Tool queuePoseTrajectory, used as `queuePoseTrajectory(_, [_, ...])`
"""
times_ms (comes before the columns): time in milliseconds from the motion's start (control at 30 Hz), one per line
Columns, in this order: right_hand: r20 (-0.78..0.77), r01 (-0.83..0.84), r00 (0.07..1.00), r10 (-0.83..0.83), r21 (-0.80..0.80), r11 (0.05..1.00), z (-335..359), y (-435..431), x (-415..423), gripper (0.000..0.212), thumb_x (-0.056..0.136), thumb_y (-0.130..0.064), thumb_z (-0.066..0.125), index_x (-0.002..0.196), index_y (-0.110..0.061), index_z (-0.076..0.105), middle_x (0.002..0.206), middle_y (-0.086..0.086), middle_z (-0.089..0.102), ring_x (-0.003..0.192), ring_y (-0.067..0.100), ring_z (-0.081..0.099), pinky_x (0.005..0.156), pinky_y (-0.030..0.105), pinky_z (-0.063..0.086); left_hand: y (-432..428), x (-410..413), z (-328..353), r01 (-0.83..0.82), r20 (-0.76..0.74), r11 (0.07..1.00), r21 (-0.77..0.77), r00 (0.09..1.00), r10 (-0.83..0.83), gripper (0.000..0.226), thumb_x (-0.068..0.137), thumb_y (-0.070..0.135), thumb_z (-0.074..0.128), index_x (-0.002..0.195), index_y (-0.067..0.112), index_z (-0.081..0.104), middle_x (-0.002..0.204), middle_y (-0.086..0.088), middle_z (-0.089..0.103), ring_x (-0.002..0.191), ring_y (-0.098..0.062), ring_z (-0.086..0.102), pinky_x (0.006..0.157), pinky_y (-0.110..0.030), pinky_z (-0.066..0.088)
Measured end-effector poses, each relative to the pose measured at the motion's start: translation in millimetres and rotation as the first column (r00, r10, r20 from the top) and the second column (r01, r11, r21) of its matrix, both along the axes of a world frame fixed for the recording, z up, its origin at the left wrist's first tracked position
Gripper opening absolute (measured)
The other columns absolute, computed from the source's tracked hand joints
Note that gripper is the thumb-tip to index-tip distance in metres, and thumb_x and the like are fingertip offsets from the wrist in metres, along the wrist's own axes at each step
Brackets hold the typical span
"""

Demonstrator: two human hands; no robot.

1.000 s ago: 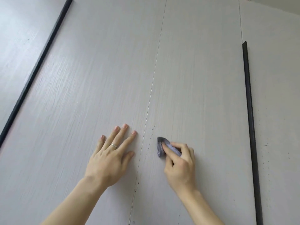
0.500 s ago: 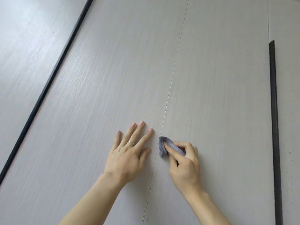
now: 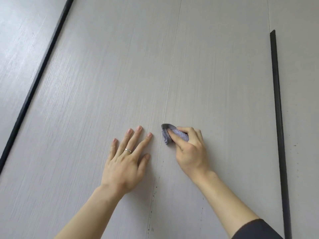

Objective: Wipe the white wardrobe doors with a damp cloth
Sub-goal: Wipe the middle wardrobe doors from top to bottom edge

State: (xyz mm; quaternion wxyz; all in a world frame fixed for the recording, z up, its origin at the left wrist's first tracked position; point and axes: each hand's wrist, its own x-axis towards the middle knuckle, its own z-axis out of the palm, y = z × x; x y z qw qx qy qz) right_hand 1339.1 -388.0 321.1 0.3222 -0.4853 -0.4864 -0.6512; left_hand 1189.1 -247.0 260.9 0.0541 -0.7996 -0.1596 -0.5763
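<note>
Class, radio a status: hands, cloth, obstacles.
Left hand flat on white wardrobe door. Right hand grips folded purple terry cloth beside seam. Dark specks below; nothing blocking.

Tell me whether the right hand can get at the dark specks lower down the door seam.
Probably yes: the dark specks lie just below the right hand and its purple terry cloth, with bare white door between.

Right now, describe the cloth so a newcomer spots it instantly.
Find the vertical seam between the two middle white doors. Just right of it, the right hand pinches a small bunched cloth. It is the only lilac thing; the left hand lies flat, empty.
</note>
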Motion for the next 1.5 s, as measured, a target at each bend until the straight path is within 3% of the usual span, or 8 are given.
queuePoseTrajectory(100, [-0.019,0.093,0.995,-0.093,0.019,0.995,22,-34,24,0.045,0.082,0.000,0.054,0.117,-0.020,0.075,0.107,0.005,0.067,0.089,0.032,0.054,0.075,0.031,0.051,-1,-3,0,-0.018,-0.024,1.000,-0.013,1.000,0.017,0.058,0.094,0.060,0.006,0.150,0.062,-0.008,0.159,0.030,-0.027,0.145,0.002,-0.031,0.117,-0.029,-0.025])
queuePoseTrajectory(233, [-0.318,0.231,0.932,-0.172,0.159,0.960,56,-105,68,0.042,0.085,0.000,0.056,0.117,-0.020,0.074,0.115,0.005,0.070,0.098,0.038,0.060,0.086,0.043,0.053,-5,-2,0,-0.012,-0.036,0.999,-0.053,0.999,0.010,0.059,0.092,0.059,0.008,0.150,0.062,-0.004,0.159,0.031,-0.025,0.146,0.004,-0.029,0.116,-0.029,-0.025])
queuePoseTrajectory(400, [-0.502,0.516,0.775,-0.385,0.150,0.843,55,-187,119,0.035,0.089,0.000,0.060,0.114,-0.020,0.074,0.118,-0.001,0.071,0.116,0.030,0.050,0.093,0.038,0.034,-11,1,0,-0.012,-0.046,0.996,-0.087,0.999,0.008,0.060,0.092,0.059,0.009,0.151,0.060,-0.001,0.161,0.029,-0.021,0.147,0.004,-0.026,0.118,-0.033,-0.022])
queuePoseTrajectory(600, [-0.472,0.431,0.838,-0.273,0.267,0.862,2,-193,136,0.033,0.083,0.007,0.062,0.106,-0.011,0.078,0.112,0.005,0.074,0.087,0.036,0.055,0.077,0.035,0.053,-13,0,3,-0.001,-0.025,0.994,-0.106,1.000,-0.002,0.065,0.089,0.059,0.013,0.153,0.057,0.004,0.161,0.029,-0.018,0.146,0.006,-0.025,0.121,-0.039,-0.012])
queuePoseTrajectory(867, [-0.553,0.341,0.819,-0.151,0.260,0.903,-185,-191,130,0.045,0.080,0.007,0.055,0.114,-0.012,0.076,0.121,-0.001,0.070,0.098,0.019,0.049,0.091,0.015,0.037,-47,12,-26,0.035,0.029,0.956,-0.293,0.999,-0.027,0.057,0.107,0.030,0.036,0.155,0.051,0.013,0.168,0.015,-0.005,0.154,-0.009,-0.008,0.123,-0.050,-0.006])
queuePoseTrajectory(1133, [-0.531,0.306,0.841,-0.106,0.307,0.901,-83,-198,132,0.044,0.079,0.015,0.067,0.110,-0.014,0.077,0.116,-0.002,0.073,0.087,0.030,0.053,0.080,0.010,0.031,-48,13,-32,0.009,0.034,0.956,-0.293,0.999,0.001,0.056,0.106,0.034,0.035,0.155,0.051,0.014,0.167,0.018,-0.006,0.154,-0.007,-0.011,0.124,-0.046,-0.005])
queuePoseTrajectory(1367, [-0.366,0.172,0.926,-0.090,0.198,0.965,-198,-169,112,0.036,0.093,-0.005,0.048,0.116,-0.012,0.075,0.124,-0.001,0.068,0.103,0.020,0.051,0.101,0.011,0.036,-46,10,-28,-0.009,0.001,0.955,-0.295,1.000,0.009,0.056,0.106,0.036,0.035,0.156,0.050,0.015,0.168,0.018,-0.006,0.154,-0.007,-0.010,0.124,-0.046,-0.004])
queuePoseTrajectory(1500, [-0.387,0.080,0.922,0.015,0.227,0.971,-173,-154,106,0.036,0.089,0.000,0.052,0.112,-0.013,0.077,0.119,0.006,0.068,0.105,0.024,0.052,0.101,0.014,0.037,-44,0,-43,-0.017,-0.060,0.963,-0.269,0.998,0.000,0.057,0.107,0.035,0.034,0.155,0.054,0.011,0.167,0.019,-0.008,0.154,-0.006,-0.012,0.125,-0.047,-0.002])
